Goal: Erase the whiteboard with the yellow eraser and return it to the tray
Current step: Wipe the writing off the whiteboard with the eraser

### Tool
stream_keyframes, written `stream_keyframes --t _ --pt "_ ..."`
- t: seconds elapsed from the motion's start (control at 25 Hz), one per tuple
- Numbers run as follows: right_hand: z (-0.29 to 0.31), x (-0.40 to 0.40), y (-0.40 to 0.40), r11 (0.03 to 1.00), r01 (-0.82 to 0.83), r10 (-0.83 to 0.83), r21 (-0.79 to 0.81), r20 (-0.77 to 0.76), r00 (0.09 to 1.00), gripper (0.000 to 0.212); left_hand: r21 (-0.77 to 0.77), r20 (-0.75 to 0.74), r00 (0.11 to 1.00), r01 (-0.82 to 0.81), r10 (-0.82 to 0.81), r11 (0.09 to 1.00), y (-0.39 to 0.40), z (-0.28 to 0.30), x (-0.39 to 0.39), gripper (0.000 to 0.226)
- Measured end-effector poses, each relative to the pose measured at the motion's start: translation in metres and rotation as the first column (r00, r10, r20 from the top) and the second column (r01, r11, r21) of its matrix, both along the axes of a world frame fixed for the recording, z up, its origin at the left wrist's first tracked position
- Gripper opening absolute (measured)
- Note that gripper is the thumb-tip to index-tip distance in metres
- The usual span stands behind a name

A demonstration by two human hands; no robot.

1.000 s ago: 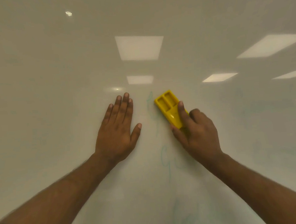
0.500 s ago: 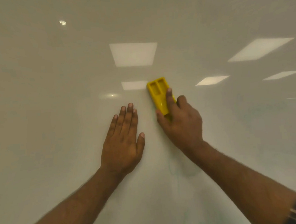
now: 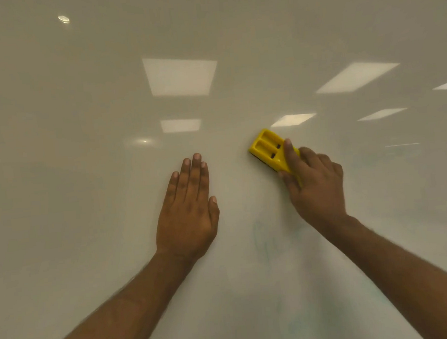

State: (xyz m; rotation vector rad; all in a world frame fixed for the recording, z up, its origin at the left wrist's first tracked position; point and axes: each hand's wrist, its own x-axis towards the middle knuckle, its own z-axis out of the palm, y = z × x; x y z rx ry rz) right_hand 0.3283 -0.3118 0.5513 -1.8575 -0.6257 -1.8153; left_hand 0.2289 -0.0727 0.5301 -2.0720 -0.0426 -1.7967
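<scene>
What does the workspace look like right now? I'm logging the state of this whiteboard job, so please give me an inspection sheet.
Surface: whiteboard, glossy, faint greenish marker traces remaining below the hands.
Job's things: yellow eraser pressed against the board, angled up-left; tray not in view.
Clutter: nothing seen.
Grippers: right hand grips the eraser's lower end, index finger laid along its top; left hand rests flat and open on the board, holding nothing.
Cables: nothing seen.
Surroundings: only reflections of ceiling light panels in the board.
</scene>
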Motion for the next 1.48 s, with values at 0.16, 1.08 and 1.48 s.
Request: stream_keyframes --t 0.16,1.08,1.48 --pt "-0.006 -0.014 0.023 0.994 -0.059 0.063 -0.091 0.048 0.997 0.058 0.004 -0.008 1.000 0.019 -0.019 1.000 0.001 -0.002 0.000 0.062" --pt "-0.125 0.047 -0.066 0.838 -0.037 0.224 -0.545 0.281 0.933 0.058 -0.185 0.028 0.998 -0.043 0.049 0.982 -0.024 -0.055 0.008 0.066" --pt "-0.135 0.021 -0.008 0.866 -0.317 0.387 -0.387 0.115 0.915 0.044 -0.048 -0.028 0.997 -0.074 0.073 0.996 -0.023 -0.072 0.010 0.063"
